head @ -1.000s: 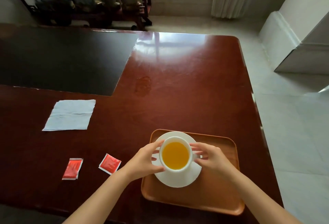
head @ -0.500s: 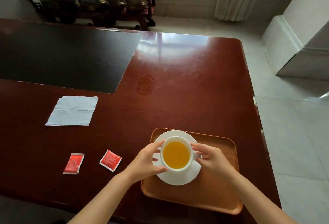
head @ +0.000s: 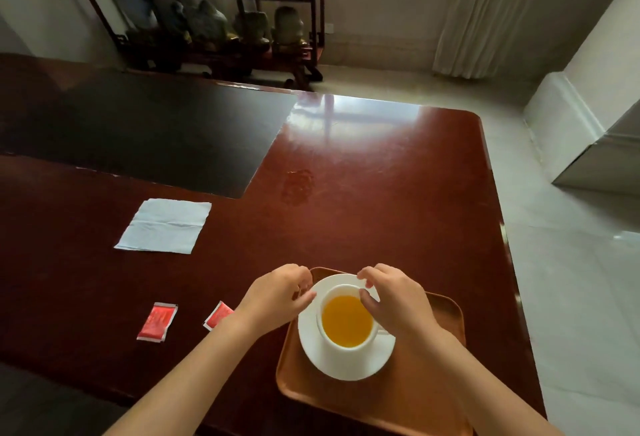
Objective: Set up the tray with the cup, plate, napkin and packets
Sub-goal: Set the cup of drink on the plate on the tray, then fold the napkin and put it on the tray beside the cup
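Note:
A white cup [head: 334,349] of orange liquid stands on a white plate [head: 349,369], which lies at the left end of a brown tray [head: 367,404]. My left hand [head: 273,293] is just left of the plate's rim, fingers loosely curled, holding nothing. My right hand [head: 398,304] hovers over the cup's right side and hides the handle; its thumb is at the rim but does not clasp the cup. A white napkin [head: 166,226] lies flat on the table at the left. Two red packets [head: 157,322] [head: 218,314] lie left of the tray, the nearer one partly behind my left forearm.
The red-brown table [head: 363,193] has a dark mat [head: 145,130] at its back left. Its right edge [head: 502,227] drops to a tiled floor. A dark shelf of ornaments [head: 221,19] stands beyond the table. A faint stain [head: 298,186] marks the table's middle.
Both hands have let go of the cup and shifted toward the far side of the plate. The camera has tilted up, showing more of the room.

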Motion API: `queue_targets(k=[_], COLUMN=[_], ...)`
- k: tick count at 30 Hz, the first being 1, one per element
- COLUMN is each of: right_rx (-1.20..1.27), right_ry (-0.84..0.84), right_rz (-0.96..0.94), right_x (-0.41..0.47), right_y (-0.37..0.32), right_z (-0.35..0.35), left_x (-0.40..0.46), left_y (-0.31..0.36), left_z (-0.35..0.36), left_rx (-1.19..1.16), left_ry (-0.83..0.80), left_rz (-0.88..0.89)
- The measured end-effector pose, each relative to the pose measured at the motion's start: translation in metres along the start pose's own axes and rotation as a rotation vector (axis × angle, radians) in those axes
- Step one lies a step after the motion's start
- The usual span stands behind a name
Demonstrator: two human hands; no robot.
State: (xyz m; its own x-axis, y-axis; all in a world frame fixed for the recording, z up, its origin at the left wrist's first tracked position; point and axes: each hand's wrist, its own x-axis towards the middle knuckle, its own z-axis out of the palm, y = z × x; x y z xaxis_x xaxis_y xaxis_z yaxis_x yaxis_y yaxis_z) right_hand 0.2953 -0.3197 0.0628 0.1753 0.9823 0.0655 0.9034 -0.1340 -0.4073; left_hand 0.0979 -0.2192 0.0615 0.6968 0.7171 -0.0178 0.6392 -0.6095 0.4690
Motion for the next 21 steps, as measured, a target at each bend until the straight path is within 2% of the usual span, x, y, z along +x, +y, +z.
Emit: queue_targets(k=[8, 15, 21], right_rx=[-0.052, -0.042, -0.038], right_ry=[0.029, 0.012, -0.011], right_rz=[-0.191, -0.33, -0.342], right_x=[0.054, 0.084, 0.102], right_y=[-0.068, -0.134, -0.2], right_z=[-0.006, 0.011, 0.044], left_x=[-0.014, -0.054, -0.084], left_y=[-0.009, -0.055, -0.113], left_z=[-0.054, -0.093, -0.112], left_rx=[0.211, 0.295, 0.269], left_ry=[0.183, 0.298, 0.38], left_rz=[-0.086, -0.193, -0.237])
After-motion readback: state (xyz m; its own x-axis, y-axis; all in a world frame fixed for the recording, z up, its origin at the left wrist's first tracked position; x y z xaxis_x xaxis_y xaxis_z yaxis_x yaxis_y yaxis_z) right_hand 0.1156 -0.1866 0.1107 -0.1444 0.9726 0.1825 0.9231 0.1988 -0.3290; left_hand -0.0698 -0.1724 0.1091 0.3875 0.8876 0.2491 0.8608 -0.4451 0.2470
